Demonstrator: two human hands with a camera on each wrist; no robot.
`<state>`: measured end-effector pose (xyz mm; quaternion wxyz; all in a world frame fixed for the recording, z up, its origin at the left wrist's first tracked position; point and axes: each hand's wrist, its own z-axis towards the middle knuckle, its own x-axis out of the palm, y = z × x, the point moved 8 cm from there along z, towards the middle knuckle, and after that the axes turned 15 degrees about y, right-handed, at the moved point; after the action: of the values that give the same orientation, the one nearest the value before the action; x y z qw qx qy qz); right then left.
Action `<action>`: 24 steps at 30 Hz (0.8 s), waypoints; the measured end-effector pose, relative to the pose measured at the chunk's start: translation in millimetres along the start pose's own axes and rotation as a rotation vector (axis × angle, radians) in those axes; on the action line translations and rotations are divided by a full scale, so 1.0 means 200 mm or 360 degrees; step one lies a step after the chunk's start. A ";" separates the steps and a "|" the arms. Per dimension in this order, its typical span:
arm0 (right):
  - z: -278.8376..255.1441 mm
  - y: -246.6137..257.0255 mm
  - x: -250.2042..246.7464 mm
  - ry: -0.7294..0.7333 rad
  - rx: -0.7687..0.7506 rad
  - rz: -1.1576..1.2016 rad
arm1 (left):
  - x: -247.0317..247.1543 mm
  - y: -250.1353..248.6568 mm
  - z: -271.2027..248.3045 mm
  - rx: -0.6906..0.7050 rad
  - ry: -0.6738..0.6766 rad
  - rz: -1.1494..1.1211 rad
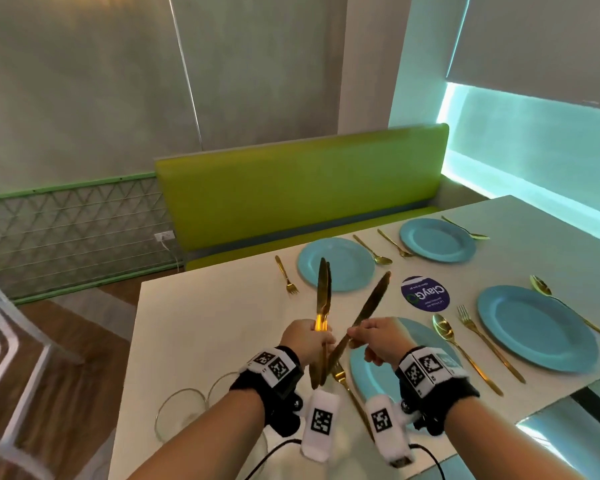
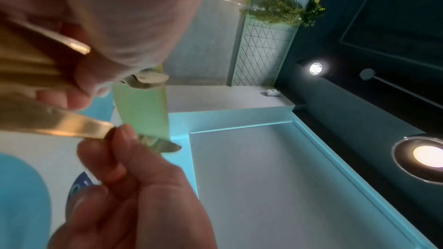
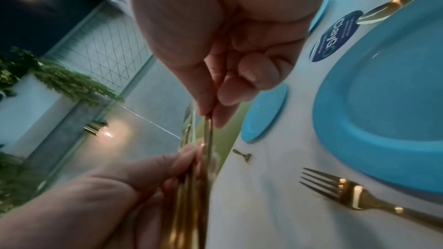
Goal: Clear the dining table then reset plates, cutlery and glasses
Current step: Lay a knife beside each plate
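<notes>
Gripping a bundle of gold knives point(image 1: 323, 292) upright, the left hand point(image 1: 307, 337) hovers over the tabletop point(image 1: 201, 327). The right hand point(image 1: 378, 336) pinches a single knife point(image 1: 362, 313) by its handle, fingers point(image 3: 208, 101) curled tight, blade slanting up and away. Its handle end crosses just beside the left fingers point(image 3: 184, 160), so the left hand looks nearest to take it.

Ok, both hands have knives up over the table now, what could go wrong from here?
1. The left hand grips a bundle of gold knives only at the handles; one might slip out and drop onto the table.
2. The right hand only pinches a single knife, tilted above the nearest blue plate; a loose pinch could drop it there.
3. Clear glasses sit under the left forearm; lowering it could knock them.
</notes>
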<state>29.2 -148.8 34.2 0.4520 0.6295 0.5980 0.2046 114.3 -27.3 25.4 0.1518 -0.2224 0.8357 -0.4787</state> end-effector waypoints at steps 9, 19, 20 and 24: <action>0.11 -0.30 0.13 0.0387 0.0349 -0.0703 | -0.20 0.10 -0.09 0.0021 -0.0432 -0.0328; 0.24 -0.45 0.40 0.0476 0.0498 -0.1367 | -0.28 0.17 -0.18 0.0009 -0.0498 -0.0382; 0.26 -0.47 0.40 0.0436 0.0509 -0.1382 | -0.29 0.17 -0.18 0.0010 -0.0494 -0.0378; 0.32 -0.50 0.39 0.0327 0.0529 -0.1373 | -0.30 0.19 -0.16 0.0012 -0.0474 -0.0371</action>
<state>39.2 -108.9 -101.3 0.3273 0.3639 0.8711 -0.0392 142.1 43.9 11.5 0.2180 -0.3855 0.7708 -0.4580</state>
